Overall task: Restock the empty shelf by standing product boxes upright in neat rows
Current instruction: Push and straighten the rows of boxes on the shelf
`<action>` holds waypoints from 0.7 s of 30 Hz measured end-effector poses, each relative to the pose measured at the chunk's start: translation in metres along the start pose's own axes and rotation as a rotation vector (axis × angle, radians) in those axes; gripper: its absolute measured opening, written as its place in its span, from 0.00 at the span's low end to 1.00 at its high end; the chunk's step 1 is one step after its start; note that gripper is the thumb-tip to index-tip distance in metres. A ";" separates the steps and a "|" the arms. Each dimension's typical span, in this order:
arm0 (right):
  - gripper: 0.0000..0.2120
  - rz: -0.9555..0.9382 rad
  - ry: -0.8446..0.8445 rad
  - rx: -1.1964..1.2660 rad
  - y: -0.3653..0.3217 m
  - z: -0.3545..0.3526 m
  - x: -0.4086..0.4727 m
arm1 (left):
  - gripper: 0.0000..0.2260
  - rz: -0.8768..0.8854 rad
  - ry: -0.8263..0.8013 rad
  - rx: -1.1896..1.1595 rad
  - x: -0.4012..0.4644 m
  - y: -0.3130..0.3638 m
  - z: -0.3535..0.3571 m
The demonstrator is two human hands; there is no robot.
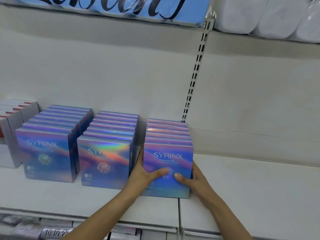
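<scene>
- Third row of SYRINX boxes (168, 163), upright on white shelf (242, 187), centre-right of frame.
- Left hand (143, 172) gripping its left side, thumb across the front.
- Right hand (188, 179) gripping its right side likewise.
- Two matching rows (78, 149) standing left of it.
- Grey boxes (12, 129) at far left.

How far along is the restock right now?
Done: two SYRINX rows stand upright. In hand: left hand and right hand grip the third row. Left: the bare shelf to the right.

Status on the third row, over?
Left hand and right hand grip third row of boxes from both sides. Row upright on shelf. Nothing blocking.
</scene>
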State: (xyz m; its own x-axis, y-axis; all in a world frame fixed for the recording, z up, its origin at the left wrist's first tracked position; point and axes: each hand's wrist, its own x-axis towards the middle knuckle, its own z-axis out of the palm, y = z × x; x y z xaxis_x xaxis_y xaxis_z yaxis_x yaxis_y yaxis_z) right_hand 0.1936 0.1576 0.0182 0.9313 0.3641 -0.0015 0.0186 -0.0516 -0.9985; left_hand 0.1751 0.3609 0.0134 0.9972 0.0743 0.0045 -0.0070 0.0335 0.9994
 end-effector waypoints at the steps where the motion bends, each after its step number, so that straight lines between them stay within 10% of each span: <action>1: 0.29 -0.021 0.013 -0.015 -0.001 0.002 -0.001 | 0.29 0.000 0.004 -0.013 0.000 0.001 0.000; 21: 0.28 -0.117 0.144 -0.074 0.012 0.009 -0.001 | 0.23 0.078 0.068 -0.004 0.002 -0.006 0.007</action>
State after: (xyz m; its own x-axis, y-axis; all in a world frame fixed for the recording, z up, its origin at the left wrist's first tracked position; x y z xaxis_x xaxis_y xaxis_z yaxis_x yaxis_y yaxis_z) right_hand 0.1899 0.1650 0.0062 0.9634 0.2355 0.1277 0.1517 -0.0869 -0.9846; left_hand 0.1777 0.3542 0.0073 0.9862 0.1447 0.0801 -0.0851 0.0287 0.9960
